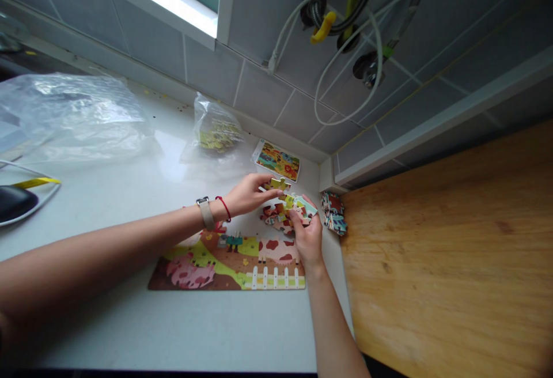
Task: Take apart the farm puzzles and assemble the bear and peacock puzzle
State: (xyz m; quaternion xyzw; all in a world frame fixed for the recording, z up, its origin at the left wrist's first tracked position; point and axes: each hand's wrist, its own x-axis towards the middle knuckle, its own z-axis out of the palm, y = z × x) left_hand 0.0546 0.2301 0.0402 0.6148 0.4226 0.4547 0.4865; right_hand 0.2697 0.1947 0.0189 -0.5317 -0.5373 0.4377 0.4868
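My left hand (253, 195), with a watch and a red cord at the wrist, pinches a yellow-green jigsaw puzzle piece (280, 184) between thumb and fingers. My right hand (308, 234) is closed on several puzzle pieces (306, 205), its thumb on top of them. Below both hands lies a partly joined farm puzzle (228, 263) with a pink pig, a spotted cow's body and a white fence. Its upper edge is partly hidden by my left hand and forearm. More pieces (272, 215) show just beneath the hands; whether they are held or lying down I cannot tell.
A picture card (277, 160) with a lion lies near the wall. A stack of pieces (333, 214) sits by the wooden board (449, 239). Clear plastic bags (78, 116) (218, 127) rest at the back, and a black object (17, 205) at the left.
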